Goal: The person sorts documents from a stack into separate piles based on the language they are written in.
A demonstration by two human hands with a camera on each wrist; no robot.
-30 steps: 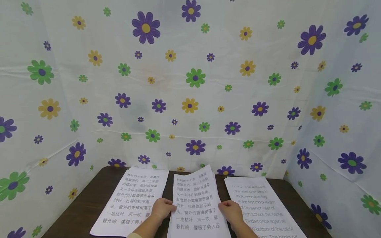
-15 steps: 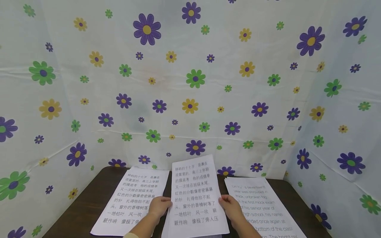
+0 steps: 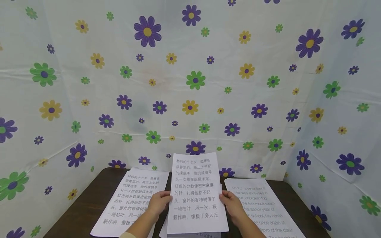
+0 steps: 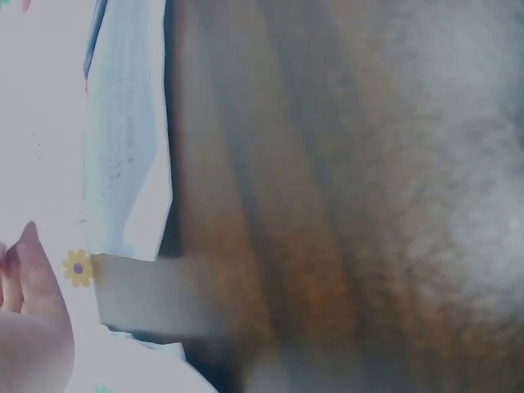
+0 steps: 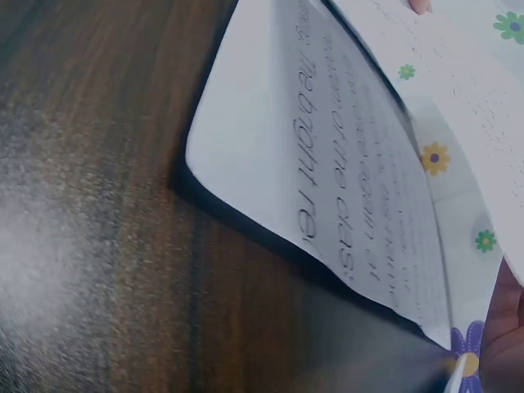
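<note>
A white sheet of paper [image 3: 194,191] printed with Chinese characters is held up, tilted toward me, over the middle of the table. My left hand [image 3: 158,206] pinches its left edge between thumb and fingers. The right hand [image 3: 233,208] pinches the opposite edge. Beneath the sheet lie more papers [image 3: 196,235], mostly hidden, with a strip of English print showing at the bottom. In the left wrist view, part of my left hand [image 4: 37,319] appears at the lower left. Only a bit of my right hand [image 5: 505,332] enters the right wrist view.
To the left lies a stack of Chinese-printed sheets [image 3: 140,185]. An English-printed stack [image 3: 262,205] lies to the right. Both are on a dark brown wooden table [image 3: 77,208]. A white cloth with flowers [image 3: 190,86] encloses the back and sides.
Both hands have raised the Chinese-printed sheet and moved up slightly with it. Its bottom edge now shows, and English-printed paper has come into view below it.
</note>
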